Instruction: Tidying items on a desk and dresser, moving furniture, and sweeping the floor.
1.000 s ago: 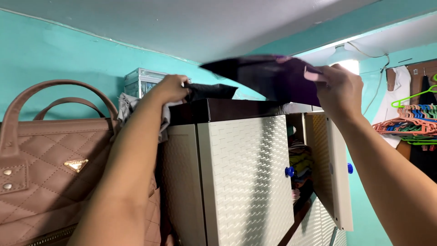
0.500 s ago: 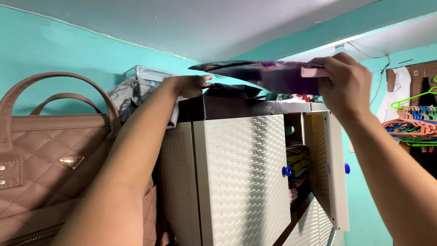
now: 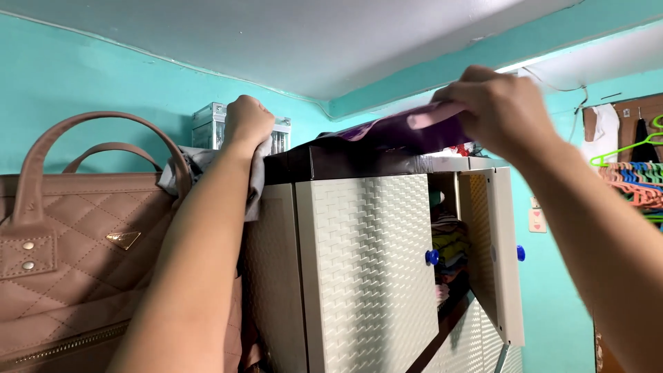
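Fingers of the right hand (image 3: 501,110) pinched a flat dark purple pouch (image 3: 400,130) atop the cream woven-pattern plastic cabinet (image 3: 366,269). Left hand (image 3: 247,123) gripped grey cloth (image 3: 257,173) at the cabinet's left edge. Pouch looked light, floppy, best held by its edge.

A bedroom or storage corner in a home. Turquoise painted walls meet a white ceiling. A cream plastic wardrobe (image 3: 373,262) with blue knobs (image 3: 431,257) stands with one door (image 3: 498,255) open, showing folded clothes (image 3: 450,242) inside. A tan quilted handbag (image 3: 76,242) sits beside it. Coloured clothes hangers (image 3: 639,183) hang at the right.
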